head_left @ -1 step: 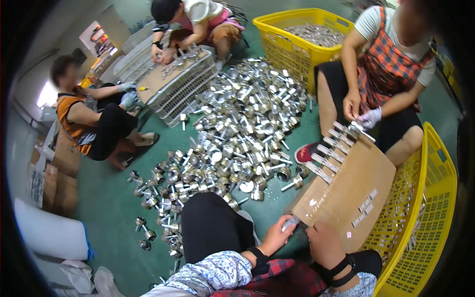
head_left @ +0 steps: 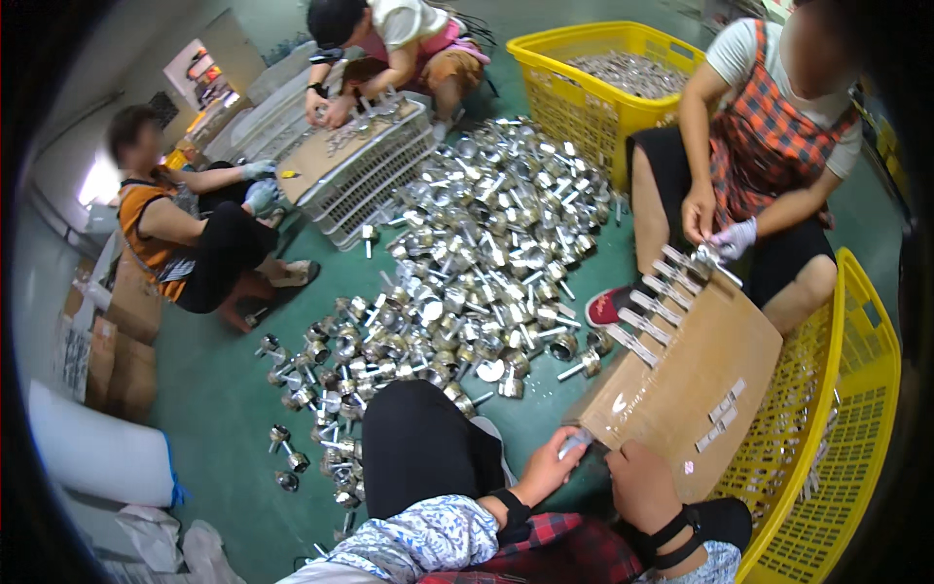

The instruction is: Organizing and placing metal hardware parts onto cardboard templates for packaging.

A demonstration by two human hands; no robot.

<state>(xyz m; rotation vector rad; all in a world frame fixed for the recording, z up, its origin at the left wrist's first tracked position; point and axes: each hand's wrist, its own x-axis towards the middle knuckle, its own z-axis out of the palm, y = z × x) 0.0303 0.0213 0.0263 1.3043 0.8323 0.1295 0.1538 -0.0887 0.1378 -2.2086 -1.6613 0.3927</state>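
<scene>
My left hand (head_left: 547, 469) is closed around a silvery metal piece (head_left: 574, 443), mostly covered by the fingers, at the near left corner of a cardboard box (head_left: 671, 389). Close by on the right, my right hand (head_left: 644, 484) is curled into a fist against the box's near edge. Whatever its fingers hold is hidden. Along the far left edge of the box lies a row of flat metal strips (head_left: 637, 341), sticking out past it. Several small flat pieces (head_left: 722, 414) rest on its top.
A big heap of metal cups with rods (head_left: 486, 253) covers the floor ahead. Yellow baskets stand at the right (head_left: 851, 438) and at the back (head_left: 574, 107). Opposite, a co-worker (head_left: 769, 136) handles a metal part over the box. Two others sit near a white crate (head_left: 360, 200).
The surroundings have shifted slightly to the right in the picture. Both my hands keep nearly the same pose beside the box.
</scene>
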